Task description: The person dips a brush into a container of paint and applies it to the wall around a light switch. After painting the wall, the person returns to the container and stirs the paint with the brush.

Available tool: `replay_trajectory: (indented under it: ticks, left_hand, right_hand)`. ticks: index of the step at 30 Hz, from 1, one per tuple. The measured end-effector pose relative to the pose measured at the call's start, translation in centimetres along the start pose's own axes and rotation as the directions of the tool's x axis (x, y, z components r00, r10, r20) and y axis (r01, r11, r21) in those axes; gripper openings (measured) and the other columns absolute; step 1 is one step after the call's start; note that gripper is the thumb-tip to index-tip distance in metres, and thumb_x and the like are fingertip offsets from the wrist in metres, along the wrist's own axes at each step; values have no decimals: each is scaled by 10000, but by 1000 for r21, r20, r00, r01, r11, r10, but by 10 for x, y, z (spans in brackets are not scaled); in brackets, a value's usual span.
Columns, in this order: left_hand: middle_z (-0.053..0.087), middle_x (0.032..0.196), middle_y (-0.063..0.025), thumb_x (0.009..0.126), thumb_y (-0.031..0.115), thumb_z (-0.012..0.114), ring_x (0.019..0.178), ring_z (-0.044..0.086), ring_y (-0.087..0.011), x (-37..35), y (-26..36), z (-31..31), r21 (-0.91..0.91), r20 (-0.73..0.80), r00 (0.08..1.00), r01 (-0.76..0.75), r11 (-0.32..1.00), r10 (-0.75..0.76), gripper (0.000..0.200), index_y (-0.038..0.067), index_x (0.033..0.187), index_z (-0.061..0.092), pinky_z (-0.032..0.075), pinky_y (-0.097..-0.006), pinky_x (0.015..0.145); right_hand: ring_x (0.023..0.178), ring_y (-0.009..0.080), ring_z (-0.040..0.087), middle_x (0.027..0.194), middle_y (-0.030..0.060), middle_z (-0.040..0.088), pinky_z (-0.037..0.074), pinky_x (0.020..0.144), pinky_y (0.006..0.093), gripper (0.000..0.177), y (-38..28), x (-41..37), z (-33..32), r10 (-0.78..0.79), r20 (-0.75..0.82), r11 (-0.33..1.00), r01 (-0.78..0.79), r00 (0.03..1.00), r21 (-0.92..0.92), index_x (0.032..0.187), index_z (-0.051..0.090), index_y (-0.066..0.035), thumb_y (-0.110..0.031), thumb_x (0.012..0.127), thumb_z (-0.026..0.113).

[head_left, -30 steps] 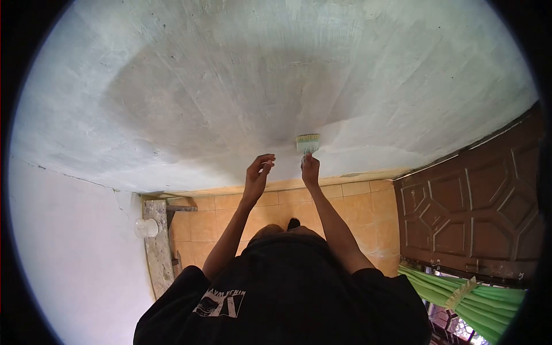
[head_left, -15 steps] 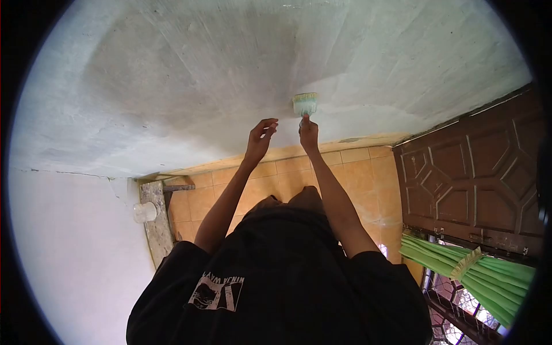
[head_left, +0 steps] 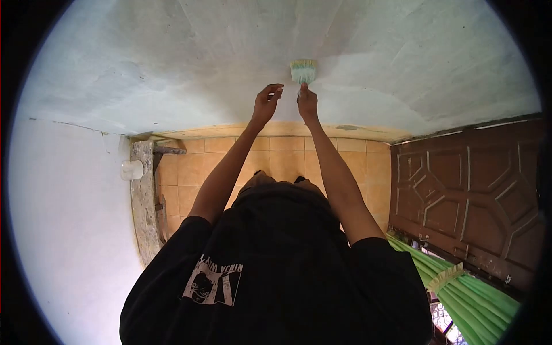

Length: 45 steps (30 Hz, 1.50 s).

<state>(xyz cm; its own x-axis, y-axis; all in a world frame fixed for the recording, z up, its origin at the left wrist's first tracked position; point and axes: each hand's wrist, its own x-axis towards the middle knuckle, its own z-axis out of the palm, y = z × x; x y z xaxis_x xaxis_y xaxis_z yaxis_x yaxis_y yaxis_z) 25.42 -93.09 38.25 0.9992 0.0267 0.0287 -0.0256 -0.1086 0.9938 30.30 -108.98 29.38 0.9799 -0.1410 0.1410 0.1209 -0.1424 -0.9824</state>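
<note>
In the head view, my right hand [head_left: 308,105] grips the handle of a wide paintbrush [head_left: 303,73], its thumb lying along the back. The brush has pale yellowish bristles and a greenish-white, paint-smeared body, and its bristles point up the wall [head_left: 201,63]. They seem to touch the surface, though the exact contact is hard to see. Just left of it, my left hand [head_left: 267,103] is raised close to the wall with loosely curled fingers, thumb apart, and nothing visible in it. Whitish and greyer patches mark the wall around the brush.
On the left, a worn wooden bench [head_left: 145,198] carries a white plastic container [head_left: 133,169] beside a white side wall [head_left: 69,218]. Orange tiles [head_left: 287,158] cover the floor. To the right are a brown panelled door [head_left: 460,190] and a tied green curtain [head_left: 460,287].
Both hands and the paintbrush have moved farther up the wall. My camera view has also turned slightly, shifting the bench and door. My right hand keeps its grip on the brush.
</note>
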Motion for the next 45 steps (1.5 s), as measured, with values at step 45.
replay_trajectory:
  ticks: [45]
  left_hand:
    - [664, 1128, -75, 978, 205, 601, 979, 634, -181, -11, 30, -35, 103, -27, 997, -69, 992, 72, 266, 80, 1210, 628, 511, -336, 850]
  right_hand:
    - [522, 63, 349, 566, -47, 380, 301, 495, 261, 594, -11, -57, -12, 104, -48, 994, -102, 993, 43, 672, 486, -73, -517, 1046, 356]
